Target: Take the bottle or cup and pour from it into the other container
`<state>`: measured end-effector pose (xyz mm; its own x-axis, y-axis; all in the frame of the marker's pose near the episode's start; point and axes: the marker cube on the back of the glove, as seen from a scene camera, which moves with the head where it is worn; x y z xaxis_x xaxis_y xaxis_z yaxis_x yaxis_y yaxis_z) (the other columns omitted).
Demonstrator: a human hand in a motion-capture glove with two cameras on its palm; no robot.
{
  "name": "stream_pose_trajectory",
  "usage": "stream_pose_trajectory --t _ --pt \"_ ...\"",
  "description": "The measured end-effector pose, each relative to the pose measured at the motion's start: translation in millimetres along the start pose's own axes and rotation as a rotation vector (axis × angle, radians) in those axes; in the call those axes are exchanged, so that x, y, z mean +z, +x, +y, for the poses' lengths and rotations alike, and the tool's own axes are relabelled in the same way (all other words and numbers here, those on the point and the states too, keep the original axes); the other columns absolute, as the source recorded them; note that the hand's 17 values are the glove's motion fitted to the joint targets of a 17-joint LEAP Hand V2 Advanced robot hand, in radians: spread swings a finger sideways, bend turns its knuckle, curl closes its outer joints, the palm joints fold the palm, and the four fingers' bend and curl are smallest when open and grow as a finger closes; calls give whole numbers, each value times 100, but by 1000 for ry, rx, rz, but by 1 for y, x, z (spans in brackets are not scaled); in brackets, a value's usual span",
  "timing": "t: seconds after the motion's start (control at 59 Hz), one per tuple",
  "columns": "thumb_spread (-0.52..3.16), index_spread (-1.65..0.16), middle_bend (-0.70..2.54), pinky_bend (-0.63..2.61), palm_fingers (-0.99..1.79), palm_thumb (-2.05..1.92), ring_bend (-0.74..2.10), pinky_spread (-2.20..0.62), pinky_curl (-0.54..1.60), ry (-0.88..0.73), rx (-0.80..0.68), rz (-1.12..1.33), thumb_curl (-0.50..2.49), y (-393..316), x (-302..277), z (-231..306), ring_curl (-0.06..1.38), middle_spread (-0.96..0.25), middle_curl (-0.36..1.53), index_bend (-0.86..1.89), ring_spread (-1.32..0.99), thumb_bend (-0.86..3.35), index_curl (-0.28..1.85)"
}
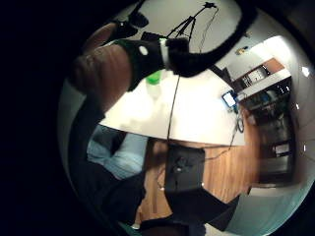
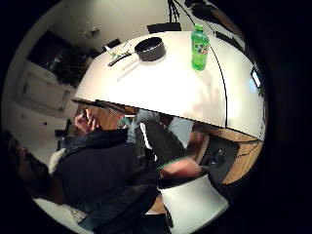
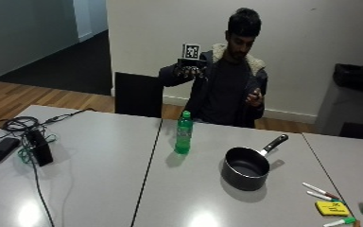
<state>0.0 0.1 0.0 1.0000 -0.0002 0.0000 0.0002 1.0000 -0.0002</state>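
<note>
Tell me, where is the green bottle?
In the outside view, the green bottle stands upright on the table, beside the black pan, apart from it.

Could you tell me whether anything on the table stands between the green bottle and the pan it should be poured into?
Nothing visible does. The green bottle stands upright on the table, with bare tabletop between it and the pan. The gloved right hand is raised above, holding nothing.
</note>
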Motion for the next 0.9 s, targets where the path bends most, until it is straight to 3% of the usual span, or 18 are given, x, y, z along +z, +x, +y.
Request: stream_pose_trajectory --t 0.119,0.204,0.237,0.288,0.356,0.407,0.458,0.526,0.594,0.679,0.729,0.797,0.899 --pt "73 -32 22 68 59 37 27 23 22 -60 -24 3 14 2 -3 9 14 0 13 14 13 16 13" --pt "87 -36 22 70 57 38 27 27 25 -88 -397 6 18 14 -3 -9 17 0 17 13 15 13 16" --pt "90 -37 22 71 57 39 27 28 26 -81 -453 6 19 15 -3 -13 18 0 19 13 16 12 17" --pt "94 -38 22 71 56 40 28 29 26 -58 -402 3 21 13 -2 -13 19 0 20 13 16 9 17" --pt "98 -39 21 72 56 41 28 30 27 -10 -94 0 23 1 0 -3 20 0 23 13 17 7 18" --pt "100 -39 21 72 55 42 28 31 27 -2 -5 0 24 -1 0 1 21 0 24 13 17 5 19" --pt "101 -39 21 72 55 43 28 31 28 -8 -39 0 26 0 0 0 21 0 25 13 18 3 19" --pt "102 -39 20 73 54 44 28 31 28 -11 -229 -2 27 5 1 -12 22 0 26 13 18 0 20" --pt "103 -39 20 73 54 44 27 31 28 14 -66 5 28 -3 4 -17 23 0 28 13 18 -1 21" --pt "104 -39 19 73 54 45 27 32 29 -73 -357 8 30 7 3 -13 24 0 29 13 18 -2 21" --pt "104 -39 19 73 54 45 27 32 29 -97 -409 13 30 10 4 -13 25 0 29 13 18 -2 21" --pt "104 -39 19 73 53 45 27 32 29 -91 -400 4 31 10 7 -21 25 0 30 13 18 -3 22" --pt "105 -39 20 74 52 45 28 32 30 -85 -238 2 32 14 14 -17 26 0 31 11 18 -3 21"
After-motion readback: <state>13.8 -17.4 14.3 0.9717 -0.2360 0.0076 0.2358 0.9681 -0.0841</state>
